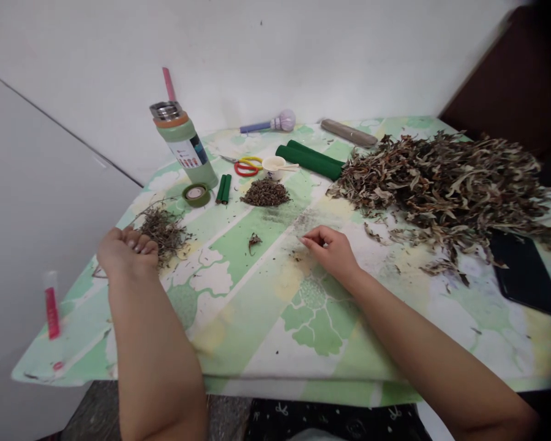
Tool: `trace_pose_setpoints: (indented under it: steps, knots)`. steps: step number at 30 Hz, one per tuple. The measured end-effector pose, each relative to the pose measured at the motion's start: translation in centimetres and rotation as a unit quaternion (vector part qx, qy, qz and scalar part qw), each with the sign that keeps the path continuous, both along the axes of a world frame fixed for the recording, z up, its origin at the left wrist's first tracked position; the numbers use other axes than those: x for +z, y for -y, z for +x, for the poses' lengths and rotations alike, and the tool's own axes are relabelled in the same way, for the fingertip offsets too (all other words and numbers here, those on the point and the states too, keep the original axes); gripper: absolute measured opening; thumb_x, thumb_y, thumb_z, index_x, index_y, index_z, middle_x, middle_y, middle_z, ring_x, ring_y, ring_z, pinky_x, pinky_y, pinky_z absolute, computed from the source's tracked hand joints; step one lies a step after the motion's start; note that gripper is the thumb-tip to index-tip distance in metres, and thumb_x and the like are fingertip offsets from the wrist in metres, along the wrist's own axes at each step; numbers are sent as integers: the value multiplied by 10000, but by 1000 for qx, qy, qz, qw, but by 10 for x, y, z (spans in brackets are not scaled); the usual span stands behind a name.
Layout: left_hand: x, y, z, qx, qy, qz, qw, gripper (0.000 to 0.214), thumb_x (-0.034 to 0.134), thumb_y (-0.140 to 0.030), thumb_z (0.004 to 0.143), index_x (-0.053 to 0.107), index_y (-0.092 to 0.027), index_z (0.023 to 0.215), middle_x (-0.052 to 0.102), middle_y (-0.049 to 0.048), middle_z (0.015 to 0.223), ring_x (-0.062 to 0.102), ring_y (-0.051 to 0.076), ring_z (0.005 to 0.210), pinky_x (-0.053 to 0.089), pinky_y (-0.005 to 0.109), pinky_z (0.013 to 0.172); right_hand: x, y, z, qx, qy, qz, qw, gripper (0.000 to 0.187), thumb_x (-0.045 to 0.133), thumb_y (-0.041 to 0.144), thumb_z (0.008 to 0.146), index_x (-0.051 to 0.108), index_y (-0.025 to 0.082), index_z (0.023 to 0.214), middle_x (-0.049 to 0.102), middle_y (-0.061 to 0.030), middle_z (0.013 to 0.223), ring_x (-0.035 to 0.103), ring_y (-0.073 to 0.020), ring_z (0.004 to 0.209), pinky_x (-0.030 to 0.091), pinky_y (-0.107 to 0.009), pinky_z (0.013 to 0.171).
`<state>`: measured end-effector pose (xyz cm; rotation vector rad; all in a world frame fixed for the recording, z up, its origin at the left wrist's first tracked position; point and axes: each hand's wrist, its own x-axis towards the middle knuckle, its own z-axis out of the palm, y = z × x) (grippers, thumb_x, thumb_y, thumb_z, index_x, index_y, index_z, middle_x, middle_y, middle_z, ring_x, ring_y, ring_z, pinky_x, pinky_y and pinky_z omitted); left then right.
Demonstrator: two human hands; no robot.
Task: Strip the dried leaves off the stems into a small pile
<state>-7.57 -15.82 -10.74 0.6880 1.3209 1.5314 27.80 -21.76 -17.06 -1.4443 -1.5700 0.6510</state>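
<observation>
My left hand (125,250) rests palm up at the table's left side, its fingers curled in, right beside a small heap of dry stems (164,230). What lies in the curled fingers is hidden. My right hand (331,248) lies on the green-patterned tablecloth (275,306) near the middle, fingers bunched and pinched at tiny crumbs. A single dry bit (254,242) lies between the hands. A small mound of dark buds (265,193) sits further back. A big pile of dried leaves (445,184) covers the right side.
At the back stand a green flask (186,144), a tape roll (196,194), green sticks (223,188), scissors (245,165), a small white cup (273,166), green rolls (310,159) and a brush (270,124). A black phone (526,272) lies right, a pink tube (51,306) at the left edge.
</observation>
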Motion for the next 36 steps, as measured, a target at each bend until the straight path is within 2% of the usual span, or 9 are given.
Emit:
trace_pose_setpoints:
  steps: [3, 5, 7, 9, 12, 16, 23, 32, 36]
  knots:
    - [6, 3, 10, 3, 129, 69, 989, 397, 105, -215, 923, 489, -158, 845, 213, -66, 382, 134, 89, 372, 188, 207, 379, 0, 1, -1, -4, -2, 11, 1000, 317, 600, 421, 773, 532, 176, 584, 480, 11, 530, 405, -106, 509, 303, -244, 501]
    - [12, 5, 31, -54, 176, 108, 977, 475, 100, -326, 937, 531, -127, 928, 238, -67, 400, 168, 81, 373, 226, 198, 368, 1, 2, -1, 0, 0, 19, 1000, 310, 597, 418, 779, 528, 178, 594, 500, 5, 553, 418, -110, 521, 312, -246, 512]
    - [16, 8, 61, -162, 220, 101, 957, 461, 177, -360, 934, 547, -94, 1002, 287, -64, 424, 222, 71, 375, 260, 188, 362, 1, 3, -2, 0, 4, 26, 1000, 301, 576, 411, 797, 534, 181, 609, 514, 0, 568, 433, -117, 536, 327, -249, 529]
    - [15, 12, 95, -245, 252, 41, 935, 481, 243, -416, 913, 553, -71, 1040, 416, -23, 485, 353, 78, 405, 325, 191, 366, 3, 4, -2, 4, 0, 36, 999, 278, 551, 395, 819, 546, 183, 640, 527, -6, 589, 452, -125, 558, 347, -254, 552]
    - [5, 23, 141, -333, 280, -77, 897, 552, 260, -481, 892, 555, -44, 1058, 614, 148, 840, 608, 178, 761, 519, 272, 611, 7, 7, -3, 4, -5, 76, 997, 239, 529, 361, 842, 554, 187, 680, 532, -13, 617, 473, -138, 593, 377, -266, 588]
    - [-15, 40, 176, -383, 303, -146, 861, 527, 328, -504, 874, 546, -64, 1064, 604, 187, 1040, 597, 222, 988, 499, 314, 854, 12, 8, -3, 26, 42, 170, 984, 156, 485, 278, 874, 617, 204, 909, 616, -73, 909, 538, -192, 887, 407, -338, 823]
    - [-33, 49, 190, -416, 387, -155, 808, 497, 253, -486, 912, 528, -81, 997, 613, 116, 887, 610, 145, 722, 505, 282, 764, 7, 4, -1, 115, 156, 131, 972, 246, 615, 220, 782, 681, 267, 1015, 581, -28, 1195, 427, -242, 1107, 319, -433, 978]
    - [-39, 44, 186, -424, 335, -135, 831, 259, 371, -186, 902, 501, -96, 1108, 663, 103, 886, 660, 155, 838, 485, 293, 846, 5, 0, -6, 95, 10, 133, 987, 109, 617, 204, 804, 706, 262, 782, 669, -17, 971, 539, -192, 972, 379, -409, 925]
    - [-45, 44, 185, -429, 285, -127, 848, 410, 513, -18, 769, 477, -114, 1166, 666, 93, 1004, 654, 152, 917, 453, 302, 926, 1, -1, -8, 74, -80, 81, 991, 78, 623, 237, 798, 696, 234, 771, 647, -36, 935, 570, -181, 943, 411, -390, 907]
